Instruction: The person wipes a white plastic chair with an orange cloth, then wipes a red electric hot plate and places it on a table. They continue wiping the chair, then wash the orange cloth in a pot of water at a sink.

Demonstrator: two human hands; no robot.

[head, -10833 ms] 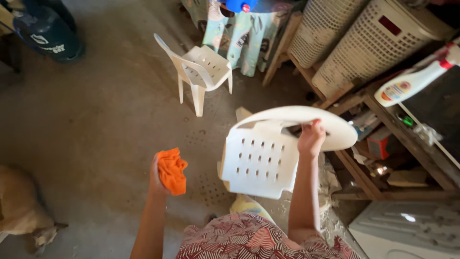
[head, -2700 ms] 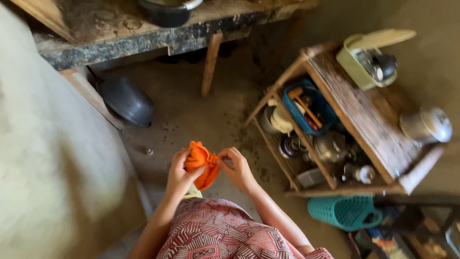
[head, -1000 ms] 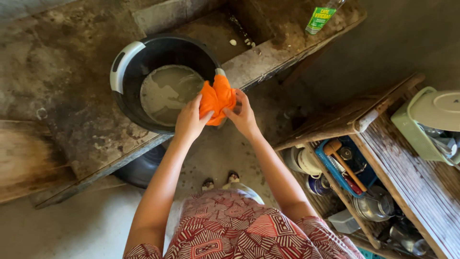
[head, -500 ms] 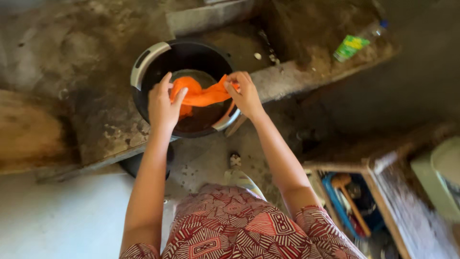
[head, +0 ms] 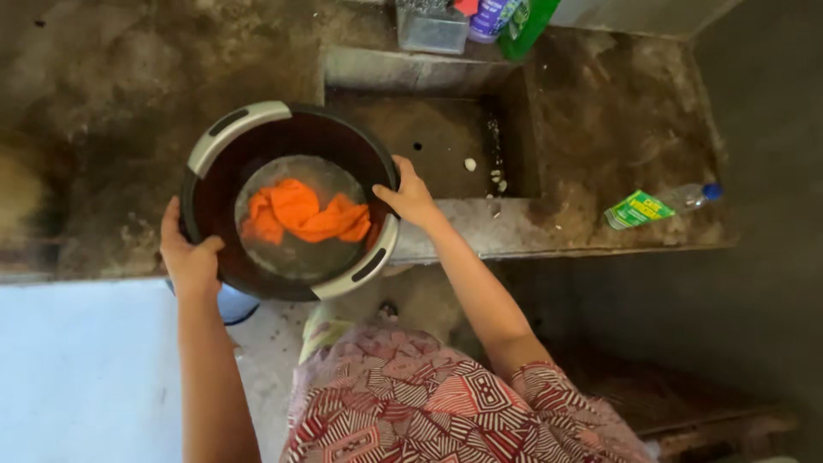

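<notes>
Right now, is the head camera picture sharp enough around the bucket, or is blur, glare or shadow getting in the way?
Head view: the orange cloth in the black bucket reads sharp, as does each hand's grip, left hand and right hand, on the rim; no motion blur; lower left washes out pale blue; the right edge falls into shadow.

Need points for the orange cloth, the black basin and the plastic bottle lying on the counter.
orange cloth (head: 302,214), head view, middle of the bunched fabric in the water.
black basin (head: 225,141), head view, pale handle on the far rim.
plastic bottle (head: 653,206), head view, its green label.
</notes>
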